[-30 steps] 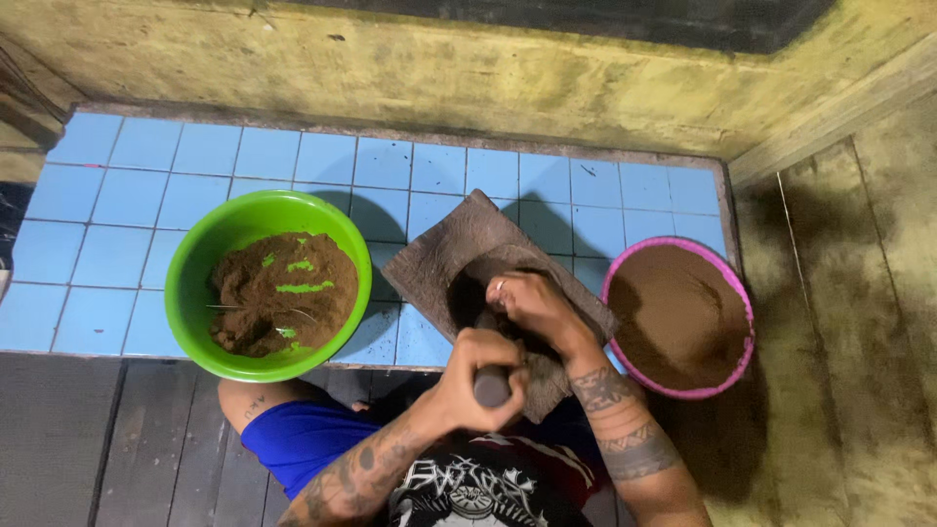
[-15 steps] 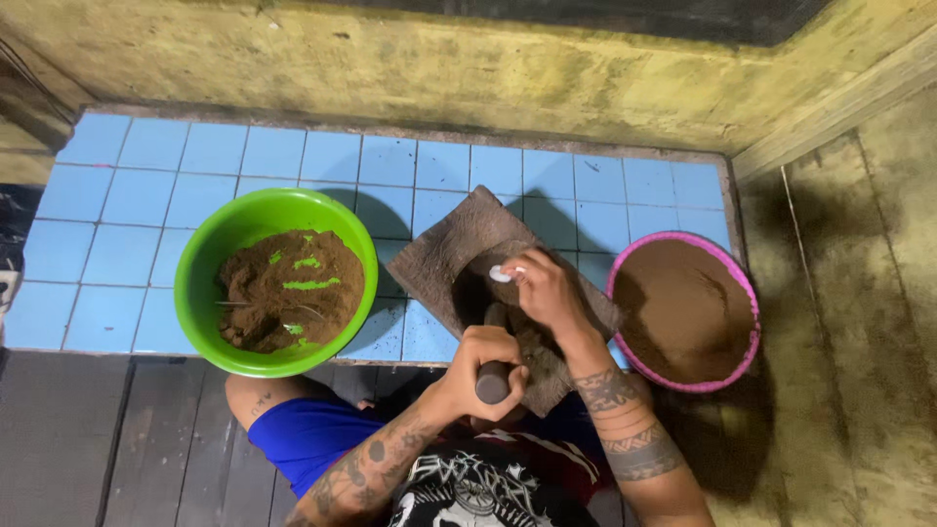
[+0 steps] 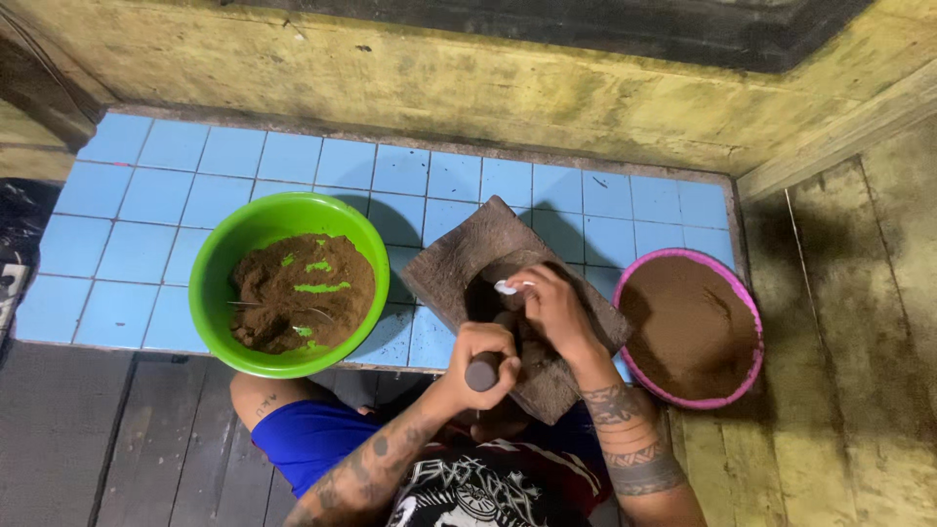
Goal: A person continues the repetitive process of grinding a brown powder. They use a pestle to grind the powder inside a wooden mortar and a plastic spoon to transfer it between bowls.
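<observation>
My left hand (image 3: 480, 359) is closed around the end of a dark, rounded stone pestle (image 3: 485, 371), its blunt grey tip poking out between my thumb and fingers, and the pestle's far end is hidden under my other hand. My right hand (image 3: 554, 310) lies over the middle of the grinding stone (image 3: 459, 263) with its fingers curled loosely, pinching a small white spoon (image 3: 508, 287) whose bowl points left; I cannot tell how firmly I grip it. The grinding stone is a rough, brown-grey slab, roughly square and turned so that one corner points away from me, with a darker, worn hollow in the centre where some dark paste sits. It lies on the near edge of the blue-tiled counter (image 3: 156, 195) and overhangs toward my lap, between the two bowls. To its left, just beside it, stands a bright green plastic bowl (image 3: 220, 259) holding a clumpy brown mass, with streaks of the green bottom showing through. To its right, touching or nearly touching the slab's corner, stands a pink-rimmed bowl (image 3: 747, 303) filled almost level with a smooth, finer brown powder. Behind the counter rises a stained yellowish wall (image 3: 468, 88).
</observation>
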